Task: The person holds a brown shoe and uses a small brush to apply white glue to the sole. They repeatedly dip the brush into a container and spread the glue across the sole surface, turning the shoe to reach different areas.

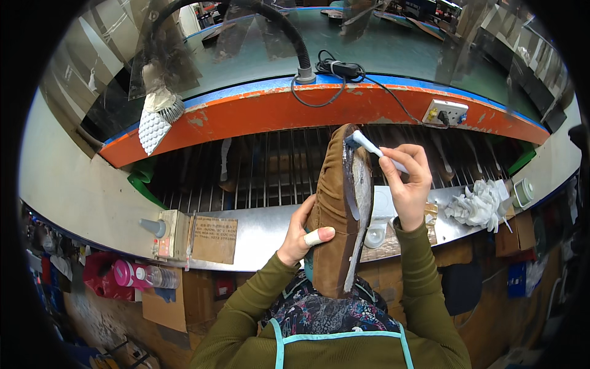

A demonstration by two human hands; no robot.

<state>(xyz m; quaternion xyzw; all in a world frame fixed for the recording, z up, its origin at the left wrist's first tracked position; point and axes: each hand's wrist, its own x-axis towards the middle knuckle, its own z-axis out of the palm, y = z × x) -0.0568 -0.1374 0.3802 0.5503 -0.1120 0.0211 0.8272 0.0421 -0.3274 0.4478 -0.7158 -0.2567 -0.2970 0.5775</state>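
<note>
Fingers of the left hand (301, 237) clasp the brown shoe (335, 209); right-hand fingers (402, 163) pinch a brush (369, 146) at its toe.

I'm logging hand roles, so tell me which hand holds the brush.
The right hand grips the white brush at the shoe's toe; the left hand, thumb taped, only steadies the brown shoe.

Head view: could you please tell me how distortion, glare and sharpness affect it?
Head view: fisheye bends the orange rail, corners black; glare streaks the clear panels above; the brown shoe and both hands are sharp.
</note>
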